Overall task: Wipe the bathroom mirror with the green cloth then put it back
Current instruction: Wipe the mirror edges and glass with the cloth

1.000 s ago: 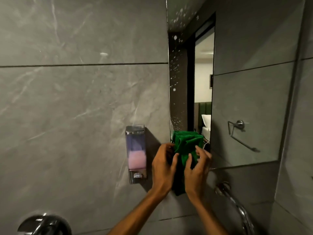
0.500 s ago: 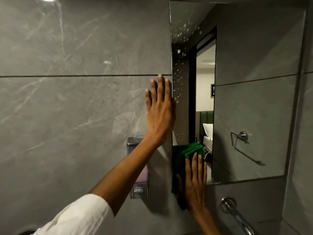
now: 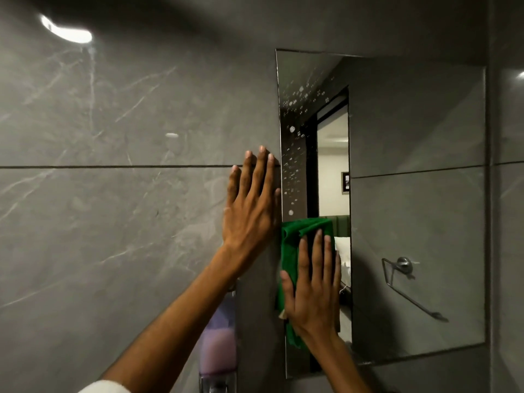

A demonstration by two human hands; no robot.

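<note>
The bathroom mirror (image 3: 411,222) hangs on the grey tiled wall, its left strip dotted with white foam spots. My right hand (image 3: 314,285) lies flat on the green cloth (image 3: 292,236), pressing it against the mirror's lower left part. The cloth sticks out above and left of my fingers. My left hand (image 3: 252,205) rests flat on the tile just left of the mirror's edge, fingers spread and holding nothing.
A soap dispenser (image 3: 218,341) with purple and pink liquid is fixed to the wall below my left forearm. The mirror reflects a doorway and a chrome towel holder (image 3: 405,268). A ceiling light glares on the tile at top left.
One second ago both hands held the cloth low at the mirror. My left hand then left it and went flat on the wall. My right hand has slid the cloth a little up the glass.
</note>
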